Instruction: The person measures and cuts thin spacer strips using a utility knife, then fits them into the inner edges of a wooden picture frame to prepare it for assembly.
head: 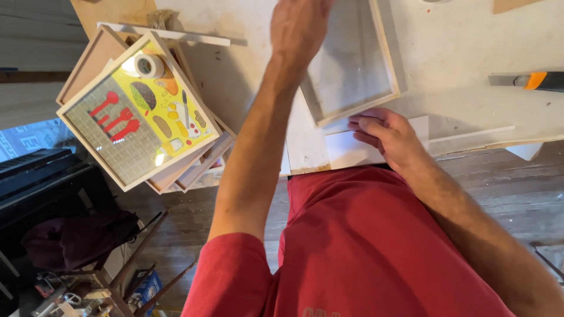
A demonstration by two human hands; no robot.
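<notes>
Pale, scuffed bench (458,53) fills the upper part of the view above a dark plank floor. At its near edge a shallow white wooden frame (352,64) lies tilted. The left hand (299,26) reaches over the frame's far left side; whether its fingers grip cannot be told, as they run out of view. The right hand (388,132) rests just beside the frame's near corner, fingers loosely curled on a white sheet (346,149). A stack of frames topped by a colourful picture (138,111) and a tape roll (148,65) overhangs the bench's left corner; a utility knife (529,80) lies at the right edge
</notes>
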